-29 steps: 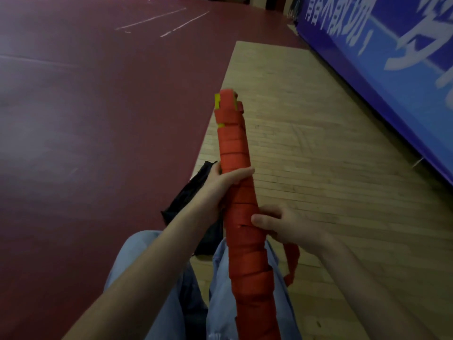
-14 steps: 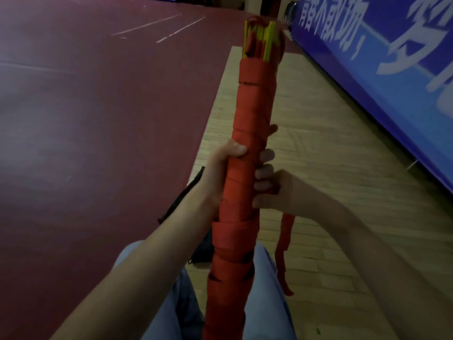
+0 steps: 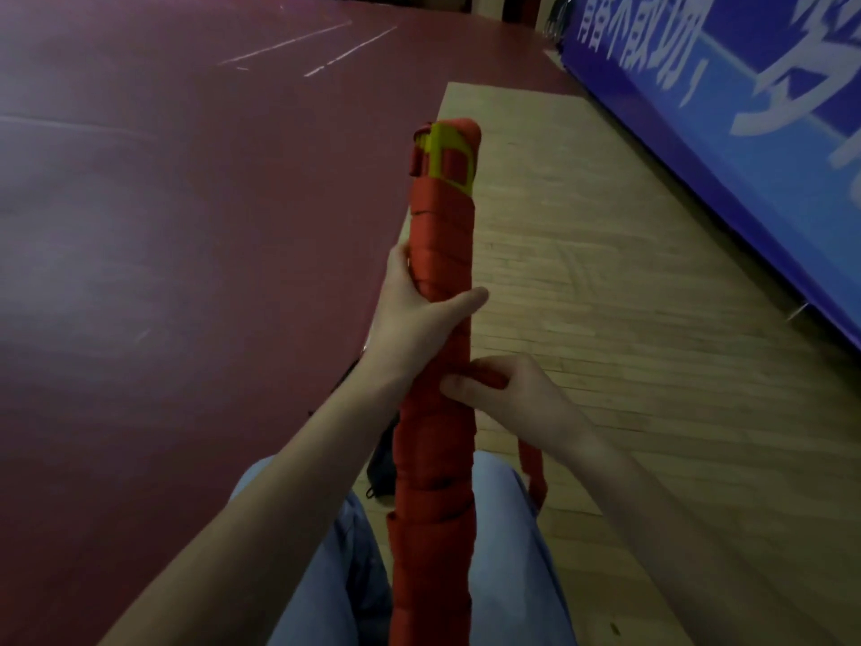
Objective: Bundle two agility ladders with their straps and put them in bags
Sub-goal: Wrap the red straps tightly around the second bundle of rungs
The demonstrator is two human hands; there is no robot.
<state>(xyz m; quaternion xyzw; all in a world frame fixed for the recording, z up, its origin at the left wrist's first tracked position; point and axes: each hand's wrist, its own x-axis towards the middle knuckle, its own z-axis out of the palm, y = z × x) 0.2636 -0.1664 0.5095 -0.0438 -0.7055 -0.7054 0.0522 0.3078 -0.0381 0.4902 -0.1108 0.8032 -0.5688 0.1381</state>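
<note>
Red strap (image 3: pixel 533 463) is half-wound on the upright ladder (image 3: pixel 442 235) over the lap, left hand (image 3: pixel 410 319) curled round it, right hand (image 3: pixel 517 394) pinching the strap; next, I'd guess, pull it snug.

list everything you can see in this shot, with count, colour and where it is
agility ladder bundle: one, yellow rungs showing at the top, wrapped in red, held upright at centre
strap: one, red, wound round the bundle, free end hanging below the right hand
bag: one, black, on the floor behind the left forearm, mostly hidden
banner: one, blue with white characters, along the right edge
wooden floor: one strip, pale tan, right half
sports floor: one area, dark red with white lines, left half
trousers: one pair, light blue, bottom centre
left hand: one, grips the bundle at mid-height
right hand: one, pinches the strap against the bundle, lower down
</note>
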